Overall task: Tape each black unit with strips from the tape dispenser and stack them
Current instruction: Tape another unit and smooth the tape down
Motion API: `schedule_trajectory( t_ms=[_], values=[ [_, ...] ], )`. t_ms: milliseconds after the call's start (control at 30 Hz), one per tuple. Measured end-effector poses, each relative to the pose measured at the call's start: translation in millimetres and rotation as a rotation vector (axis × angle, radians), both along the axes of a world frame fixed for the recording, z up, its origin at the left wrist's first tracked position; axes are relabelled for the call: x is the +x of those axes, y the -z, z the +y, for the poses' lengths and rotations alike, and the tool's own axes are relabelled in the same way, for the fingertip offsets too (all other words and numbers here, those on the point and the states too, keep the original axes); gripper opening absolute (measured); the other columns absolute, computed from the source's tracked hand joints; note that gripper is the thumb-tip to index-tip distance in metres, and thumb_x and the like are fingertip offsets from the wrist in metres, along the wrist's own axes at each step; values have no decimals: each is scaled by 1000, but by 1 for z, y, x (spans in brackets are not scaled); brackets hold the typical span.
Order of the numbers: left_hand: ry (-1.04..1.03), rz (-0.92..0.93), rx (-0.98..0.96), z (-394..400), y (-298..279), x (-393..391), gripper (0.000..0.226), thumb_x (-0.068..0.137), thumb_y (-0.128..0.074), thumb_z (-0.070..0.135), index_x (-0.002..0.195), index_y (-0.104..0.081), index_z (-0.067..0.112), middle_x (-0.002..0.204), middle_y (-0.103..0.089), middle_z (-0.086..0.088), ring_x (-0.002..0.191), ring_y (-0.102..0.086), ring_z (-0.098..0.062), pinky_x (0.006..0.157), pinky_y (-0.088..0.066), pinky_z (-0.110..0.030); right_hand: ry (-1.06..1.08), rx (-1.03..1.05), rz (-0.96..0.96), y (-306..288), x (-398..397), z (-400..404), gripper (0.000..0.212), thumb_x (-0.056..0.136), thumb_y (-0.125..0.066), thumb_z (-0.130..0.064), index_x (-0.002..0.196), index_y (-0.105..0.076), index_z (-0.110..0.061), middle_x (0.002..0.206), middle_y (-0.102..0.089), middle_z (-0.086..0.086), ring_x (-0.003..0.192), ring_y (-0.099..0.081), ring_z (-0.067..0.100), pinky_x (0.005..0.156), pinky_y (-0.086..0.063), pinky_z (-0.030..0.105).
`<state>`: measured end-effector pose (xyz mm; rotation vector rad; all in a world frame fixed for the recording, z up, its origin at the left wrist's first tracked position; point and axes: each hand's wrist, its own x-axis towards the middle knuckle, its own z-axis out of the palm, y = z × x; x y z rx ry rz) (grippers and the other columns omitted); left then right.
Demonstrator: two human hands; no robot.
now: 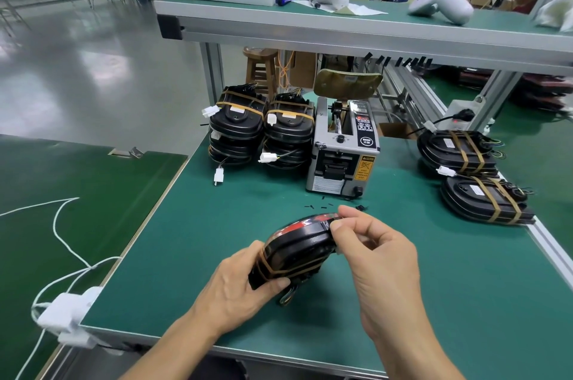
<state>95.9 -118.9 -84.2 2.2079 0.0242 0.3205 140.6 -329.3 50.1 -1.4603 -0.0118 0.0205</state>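
Note:
A black unit [296,248] with brown tape strips across it is held tilted on edge above the green mat [217,240]. My left hand [238,289] grips its near lower end. My right hand [369,243] pinches the unit's far upper edge with thumb and fingertips; whether a tape strip lies under them is hard to tell. The grey tape dispenser [341,150] stands behind, at the middle of the mat. Two stacks of taped black units [235,128] [290,131] stand left of the dispenser. Two more taped units [459,152] [486,201] lie at the right.
Small black scraps [322,205] lie in front of the dispenser. A shelf [341,23] overhangs the back of the mat with white objects on it. A white power adapter [66,314] and cable hang at the table's left edge. A darker green table [77,193] adjoins on the left.

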Motion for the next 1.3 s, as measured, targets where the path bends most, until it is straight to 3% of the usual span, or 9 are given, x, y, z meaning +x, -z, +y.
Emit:
schedule_trajectory(
  t_ms=[100,467,1000,1300],
  values=[
    [2,0,-4,0,-1,0,59,85,-62,84,106,-60,29,92,-69,9,84,-64,-17,79,-56,-43,-1,-13,-4,1,0,-1,15,83,-78,-11,71,-79,-19,110,-77,-13,83,-73,2,82,-51,21],
    [16,0,-1,0,-1,0,58,86,-64,79,109,-62,26,93,-69,9,86,-64,-17,81,-56,-43,15,-34,-34,1,-3,0,17,84,-78,-8,71,-78,-19,111,-76,-8,96,-74,6,91,-57,31],
    [19,7,13,-1,-3,0,61,86,-63,79,111,-63,24,94,-69,9,87,-64,-18,81,-55,-43,7,-71,-64,5,-1,1,21,84,-79,-10,70,-78,-26,110,-75,-18,95,-74,5,83,-51,22],
    [18,3,23,-1,-4,0,66,86,-62,81,116,-64,22,96,-71,9,88,-66,-18,82,-56,-43,30,-161,-95,8,-2,0,18,82,-80,-16,74,-78,-32,112,-72,-26,91,-72,10,83,-50,27]
  ],
)
